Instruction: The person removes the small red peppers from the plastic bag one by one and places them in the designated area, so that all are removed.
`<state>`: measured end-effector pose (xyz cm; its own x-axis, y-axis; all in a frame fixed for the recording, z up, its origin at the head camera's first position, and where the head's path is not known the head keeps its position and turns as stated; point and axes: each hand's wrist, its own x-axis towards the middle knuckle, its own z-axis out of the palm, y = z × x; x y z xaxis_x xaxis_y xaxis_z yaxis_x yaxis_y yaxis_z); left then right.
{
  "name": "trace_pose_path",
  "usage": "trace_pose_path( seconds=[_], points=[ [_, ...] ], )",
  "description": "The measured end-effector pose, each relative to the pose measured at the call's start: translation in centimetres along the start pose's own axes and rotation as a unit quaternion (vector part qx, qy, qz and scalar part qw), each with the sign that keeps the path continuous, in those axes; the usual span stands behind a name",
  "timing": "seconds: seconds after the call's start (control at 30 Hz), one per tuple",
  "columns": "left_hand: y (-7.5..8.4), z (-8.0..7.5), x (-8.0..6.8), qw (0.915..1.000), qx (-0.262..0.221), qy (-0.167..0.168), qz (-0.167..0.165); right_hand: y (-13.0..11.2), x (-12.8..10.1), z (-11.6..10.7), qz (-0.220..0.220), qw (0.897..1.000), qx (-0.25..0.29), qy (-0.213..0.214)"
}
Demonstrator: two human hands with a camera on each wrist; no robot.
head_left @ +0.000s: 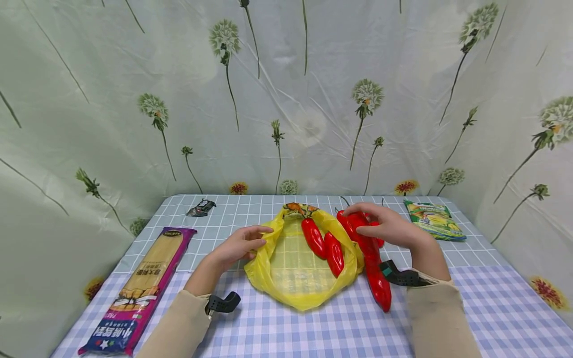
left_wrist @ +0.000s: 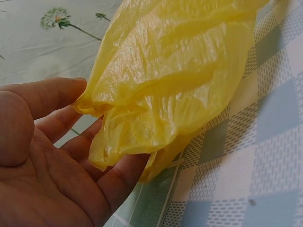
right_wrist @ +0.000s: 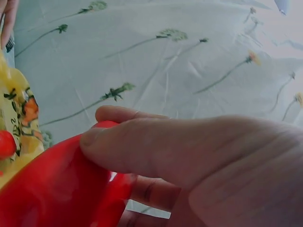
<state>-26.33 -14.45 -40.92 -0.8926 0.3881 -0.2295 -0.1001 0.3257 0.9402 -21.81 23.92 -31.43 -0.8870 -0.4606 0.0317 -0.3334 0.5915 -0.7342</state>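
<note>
A yellow plastic bag [head_left: 295, 268] lies open on the checked table [head_left: 313, 328], with two red peppers [head_left: 323, 244] inside. My left hand [head_left: 243, 243] holds the bag's left edge; the left wrist view shows the yellow plastic [left_wrist: 165, 80] lying between thumb and fingers [left_wrist: 52, 94]. My right hand [head_left: 389, 226] grips a long red pepper [head_left: 373, 268] beside the bag's right rim. In the right wrist view its fingers [right_wrist: 156, 146] curl over the red pepper [right_wrist: 52, 189]. More red peppers [head_left: 378, 238] lie partly hidden under that hand.
A long packet of noodles [head_left: 136, 288] lies at the left. A green snack bag [head_left: 434, 219] sits at the back right and a small dark packet [head_left: 201, 207] at the back left. A flower-printed sheet [head_left: 286, 99] hangs behind the table.
</note>
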Motion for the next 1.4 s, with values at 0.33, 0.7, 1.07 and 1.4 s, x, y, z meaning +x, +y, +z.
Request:
trace_pose_path(
  seconds=[0.33, 0.7, 1.07, 1.4],
  points=[
    [0.1, 0.1, -0.1, 1.0, -0.001, -0.001, -0.001, 1.7, -0.7, -1.2, 0.033, 0.999, 0.003, -0.007],
    [-0.1, 0.0, 0.1, 1.0, -0.002, -0.005, 0.004, 3.4, -1.1, -1.8, 0.095, 0.995, 0.004, 0.004],
    [-0.1, 0.0, 0.0, 1.0, -0.001, -0.005, 0.006, 5.3, -1.3, -2.1, 0.127, 0.992, 0.0, 0.005],
    [-0.1, 0.0, 0.0, 1.0, 0.001, -0.006, 0.007, 7.3, -1.6, -2.2, 0.146, 0.989, 0.028, -0.019]
  ],
)
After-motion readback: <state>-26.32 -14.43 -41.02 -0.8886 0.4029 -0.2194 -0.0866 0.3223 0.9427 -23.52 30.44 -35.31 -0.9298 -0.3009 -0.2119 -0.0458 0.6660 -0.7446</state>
